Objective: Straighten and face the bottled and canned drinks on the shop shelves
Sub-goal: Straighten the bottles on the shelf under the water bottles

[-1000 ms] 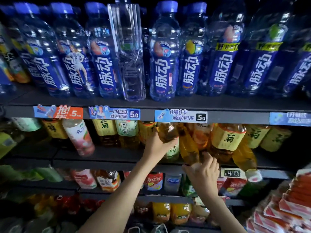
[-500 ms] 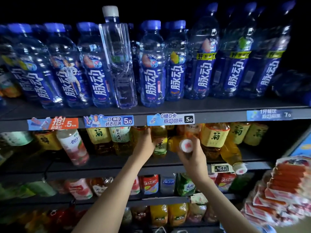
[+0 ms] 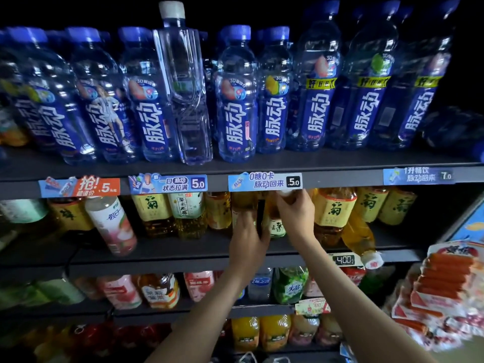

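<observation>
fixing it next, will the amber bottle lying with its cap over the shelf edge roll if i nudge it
Probably yes: the amber bottle lies on its round side, cap past the shelf edge, so a nudge could roll it off. It looks full, so likely heavy and stiff to grip.

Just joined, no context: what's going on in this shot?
A person is straightening drinks on the dark second shelf. The left hand grips one amber plastic tea bottle; the right hand holds the neighbouring white-capped amber tea bottle near its top. Further right, a third amber bottle lies tipped, its cap past the shelf edge.
</observation>
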